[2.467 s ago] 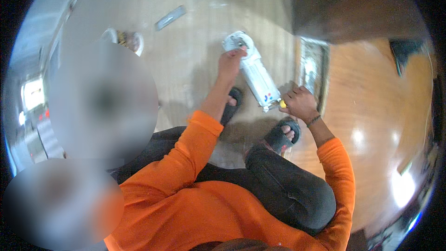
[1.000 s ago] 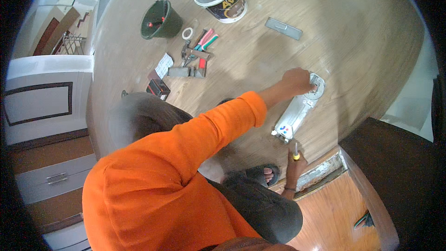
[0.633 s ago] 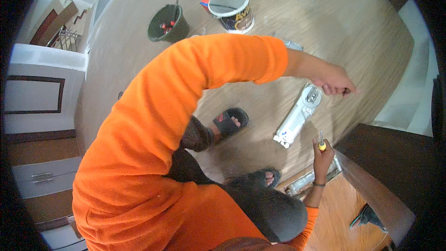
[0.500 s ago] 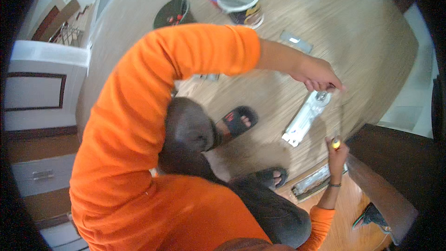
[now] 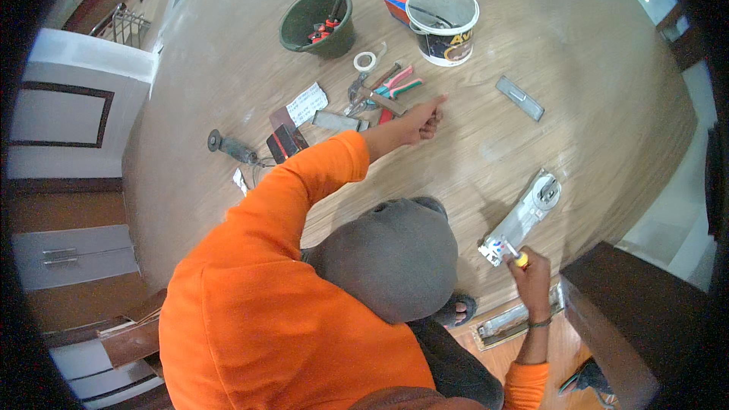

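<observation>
Left hand [image 5: 422, 117], index finger extended and the rest curled, grasps nothing just beside the pink-handled pliers [image 5: 396, 83]; beyond its fingertip stands a round white plastic bucket [image 5: 442, 23] with a dark label. Right hand [image 5: 531, 273] is clenched around a yellow-handled screwdriver [image 5: 513, 253], tip touching the long grey metal closer body [image 5: 522, 217] on the floor.

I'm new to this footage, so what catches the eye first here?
The left hand stretches out, forefinger pointing, beside a heap of pliers. The right hand holds a yellow-handled screwdriver at a long metal unit on the floor. Far off stand a green bucket and white pail.
</observation>
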`<state>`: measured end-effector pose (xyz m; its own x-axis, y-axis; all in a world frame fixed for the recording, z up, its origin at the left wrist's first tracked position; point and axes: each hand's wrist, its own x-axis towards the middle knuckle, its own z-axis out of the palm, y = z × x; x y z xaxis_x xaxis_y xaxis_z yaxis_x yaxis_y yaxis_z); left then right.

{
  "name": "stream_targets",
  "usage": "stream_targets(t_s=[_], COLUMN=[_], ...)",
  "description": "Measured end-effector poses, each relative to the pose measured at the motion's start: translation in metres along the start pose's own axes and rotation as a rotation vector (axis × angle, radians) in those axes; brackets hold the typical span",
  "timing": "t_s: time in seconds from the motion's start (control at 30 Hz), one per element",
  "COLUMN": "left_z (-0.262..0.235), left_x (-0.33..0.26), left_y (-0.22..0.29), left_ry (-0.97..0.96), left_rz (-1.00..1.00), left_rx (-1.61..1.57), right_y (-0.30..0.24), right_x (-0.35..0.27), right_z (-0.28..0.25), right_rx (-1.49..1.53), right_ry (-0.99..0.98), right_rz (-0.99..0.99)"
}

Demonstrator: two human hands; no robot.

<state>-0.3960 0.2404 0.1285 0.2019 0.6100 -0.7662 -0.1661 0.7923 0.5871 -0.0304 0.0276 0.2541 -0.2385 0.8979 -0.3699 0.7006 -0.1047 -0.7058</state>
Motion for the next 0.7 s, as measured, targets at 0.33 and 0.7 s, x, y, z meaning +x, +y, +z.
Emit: stream_targets(t_s=[0.33,0.7], left_z=[0.0,-0.002], left_x=[0.083,0.079], left_y=[0.122,0.054], left_ry=[0.329,0.438], left_rz=[0.331,0.302], left_rx=[-0.158,-0.004], right_y=[-0.017,-0.018], right_x=[-0.007,0.027], right_z=[0.043,0.04], right_rx=[0.268,0.246], right_ry=[-0.077,-0.114], right_rz=[0.145,0.158])
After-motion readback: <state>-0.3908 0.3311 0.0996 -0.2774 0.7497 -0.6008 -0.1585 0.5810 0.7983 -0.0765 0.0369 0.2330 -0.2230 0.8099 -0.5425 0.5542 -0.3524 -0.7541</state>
